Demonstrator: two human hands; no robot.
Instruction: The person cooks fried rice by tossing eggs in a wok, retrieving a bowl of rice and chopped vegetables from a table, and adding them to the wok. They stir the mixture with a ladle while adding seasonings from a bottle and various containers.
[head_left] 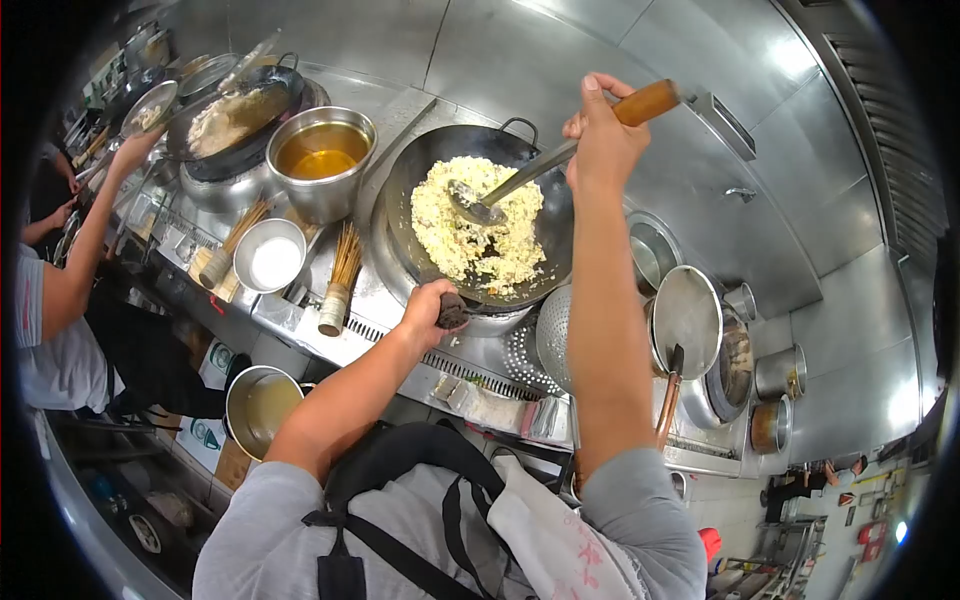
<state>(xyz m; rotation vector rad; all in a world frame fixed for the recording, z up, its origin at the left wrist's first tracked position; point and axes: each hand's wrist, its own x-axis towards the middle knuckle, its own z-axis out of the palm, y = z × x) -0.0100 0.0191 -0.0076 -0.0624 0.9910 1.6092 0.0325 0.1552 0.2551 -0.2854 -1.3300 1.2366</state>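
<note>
A large black wok holds loose, pale yellow fried rice with egg-like bits. My right hand is wrapped round the wooden handle of a metal ladle, raised above the wok's right side. The ladle's bowl rests in the rice near the middle. At the wok's near rim, my left hand is closed on a dark, cloth-like wad; whatever part of the wok lies beneath it is hidden. The wok's far loop handle stands free.
Left of the wok are a pot of amber liquid, a bowl of white contents and a bamboo brush. A perforated strainer and a round sieve lie right. At far left, a co-worker's arm works over another wok.
</note>
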